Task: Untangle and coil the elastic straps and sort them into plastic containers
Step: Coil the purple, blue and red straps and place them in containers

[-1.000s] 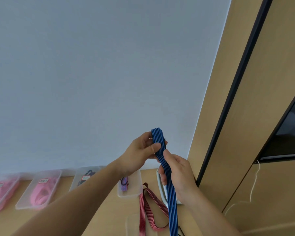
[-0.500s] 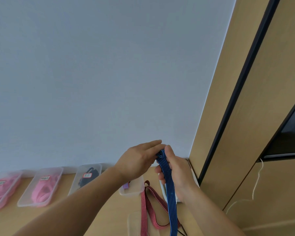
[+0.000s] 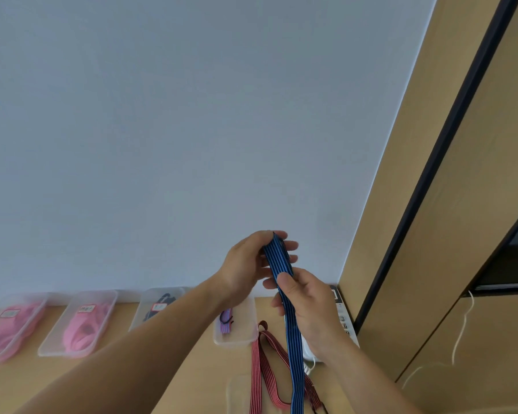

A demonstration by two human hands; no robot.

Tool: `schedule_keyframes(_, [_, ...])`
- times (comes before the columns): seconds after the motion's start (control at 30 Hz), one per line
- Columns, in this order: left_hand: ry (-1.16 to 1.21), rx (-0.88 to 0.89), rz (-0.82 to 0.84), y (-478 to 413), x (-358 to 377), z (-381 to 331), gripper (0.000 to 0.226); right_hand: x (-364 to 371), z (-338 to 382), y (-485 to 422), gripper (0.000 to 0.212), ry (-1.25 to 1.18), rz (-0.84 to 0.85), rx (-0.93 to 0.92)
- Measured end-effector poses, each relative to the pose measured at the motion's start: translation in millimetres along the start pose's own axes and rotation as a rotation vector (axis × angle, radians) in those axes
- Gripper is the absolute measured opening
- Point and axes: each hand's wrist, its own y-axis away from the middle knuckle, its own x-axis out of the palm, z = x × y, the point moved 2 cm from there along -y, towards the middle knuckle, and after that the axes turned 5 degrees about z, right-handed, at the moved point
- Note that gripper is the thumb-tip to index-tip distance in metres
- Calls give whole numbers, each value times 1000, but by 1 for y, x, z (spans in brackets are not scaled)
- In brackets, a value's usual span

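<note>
I hold a blue striped elastic strap (image 3: 292,330) up in front of the wall. My left hand (image 3: 248,264) grips its folded top end, fingers curled round it. My right hand (image 3: 308,306) pinches the strap just below, thumb on top, and the rest hangs down past the frame's bottom edge. A red striped strap (image 3: 259,363) lies looped on the wooden table beneath my hands. Behind it a clear plastic container (image 3: 245,333) holds a small coiled red-and-blue strap (image 3: 225,321).
Along the wall stand three more clear containers: two with pink straps (image 3: 86,327) (image 3: 4,330) and one with dark straps (image 3: 159,306). A white device (image 3: 344,321) lies under my right wrist. Wooden cabinet panels (image 3: 430,204) rise at the right, with a white cord (image 3: 460,333) hanging.
My hands rose again after dipping. My left hand closed round the strap's folded top end, and my right thumb now sits lower on the strap.
</note>
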Motion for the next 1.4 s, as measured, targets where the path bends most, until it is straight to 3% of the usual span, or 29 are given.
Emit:
schedule_keyframes(0.17, [156,6,-25,-6,6,-4,41,-3,0,1,36,-74,49,61])
schedule_keyframes(0.37, [264,-25,-270,-13,19,-3,53,4,-6,3,37,-50,59,54])
schedule_keyframes(0.57, [145,-75,-386,-14,25,0,55,5,-10,6,29,-4,64,50])
schedule_keyframes(0.77, [85,-73,-329,-14,24,-1,54,5,-12,6,40,18,76,36])
schedule_keyframes(0.87, [112,-72,-225,-13,18,-1,48,0,-12,3,42,-53,23,48])
schedule_keyframes(1.07, [-152,-139,-6,0,2,17,37,-9,-16,1,36,-31,-36,43])
schedule_keyframes(1.2, [-164,-129,46,3,-3,13,34,-9,-18,1,37,-15,-84,63])
schedule_keyframes(1.4, [-377,-133,162,6,-14,1,28,-11,-22,5,43,72,-156,161])
